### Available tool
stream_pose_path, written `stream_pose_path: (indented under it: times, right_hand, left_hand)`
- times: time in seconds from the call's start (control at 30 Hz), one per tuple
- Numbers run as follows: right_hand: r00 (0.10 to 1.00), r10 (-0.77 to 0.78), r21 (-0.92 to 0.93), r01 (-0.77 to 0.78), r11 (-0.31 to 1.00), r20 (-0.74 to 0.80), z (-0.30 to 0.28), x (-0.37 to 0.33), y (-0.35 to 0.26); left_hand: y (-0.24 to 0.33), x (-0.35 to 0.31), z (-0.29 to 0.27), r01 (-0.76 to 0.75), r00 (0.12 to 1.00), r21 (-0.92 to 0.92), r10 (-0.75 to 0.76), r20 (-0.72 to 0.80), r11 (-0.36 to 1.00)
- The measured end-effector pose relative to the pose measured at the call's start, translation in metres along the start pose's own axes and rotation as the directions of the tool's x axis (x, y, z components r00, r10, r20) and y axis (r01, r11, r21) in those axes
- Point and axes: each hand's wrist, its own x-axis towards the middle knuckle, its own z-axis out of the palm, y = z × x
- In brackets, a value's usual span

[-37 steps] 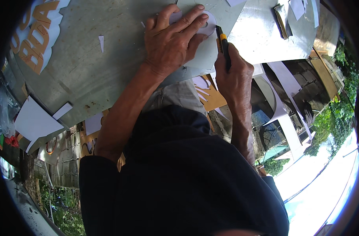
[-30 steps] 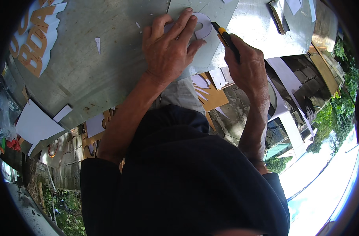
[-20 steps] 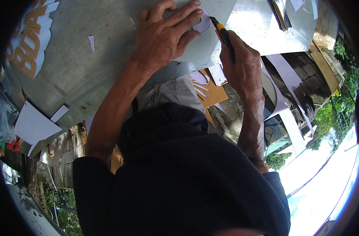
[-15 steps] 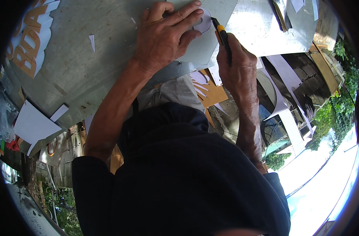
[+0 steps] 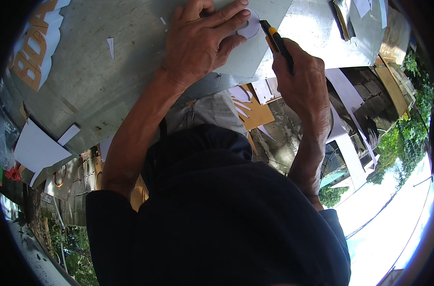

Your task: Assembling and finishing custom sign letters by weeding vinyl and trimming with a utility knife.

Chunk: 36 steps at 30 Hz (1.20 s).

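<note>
My right hand (image 5: pixel 302 78) is wrapped round a black and yellow utility knife (image 5: pixel 282 46), its tip slanting up and left to the right edge of a pale round piece (image 5: pixel 253 29). That piece lies on a grey sheet (image 5: pixel 245 62) near the edge of the metal table. My left hand (image 5: pixel 195 45) lies over the sheet, index and middle fingers stretched out and pressing at the round piece, the other fingers partly bent. It grips nothing, and its fingers hide part of the piece.
A metal tabletop (image 5: pixel 107 88) bears a thin white offcut (image 5: pixel 110 47), cut-out brown lettering on white (image 5: pixel 38 52) at far left and a white panel (image 5: pixel 40 148). A dark-edged strip (image 5: pixel 341 21) lies at right. Brown board (image 5: pixel 257 112) and white strips (image 5: pixel 352 159) sit below the edge.
My right hand and the utility knife have shifted to the right, with the blade tip still by the round piece's edge. My left hand stays pressed in almost the same place.
</note>
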Motion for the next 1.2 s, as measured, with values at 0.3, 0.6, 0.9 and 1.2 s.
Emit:
stream_pose_path:
  times: [0.3, 0.6, 0.9, 1.2]
  right_hand:
    - [0.975, -0.072, 0.116, 0.098, 0.988, -0.21, 0.037, -0.01, 0.004]
    - [0.966, -0.078, 0.124, 0.112, 0.986, -0.247, 0.047, -0.012, 0.004]
    - [0.96, -0.069, 0.127, 0.107, 0.986, -0.271, 0.051, -0.015, 0.001]
    - [0.961, -0.057, 0.138, 0.097, 0.986, -0.27, 0.056, -0.017, 0.004]
  left_hand:
    - [-0.005, -0.005, 0.016, -0.064, 0.991, 0.09, 0.074, -0.11, 0.994]
    - [-0.006, -0.009, 0.019, -0.045, 0.993, 0.058, 0.051, -0.107, 0.997]
    - [-0.007, -0.008, 0.018, -0.043, 0.993, 0.056, 0.049, -0.111, 0.998]
    - [-0.006, -0.008, 0.017, -0.04, 0.994, 0.048, 0.045, -0.103, 0.998]
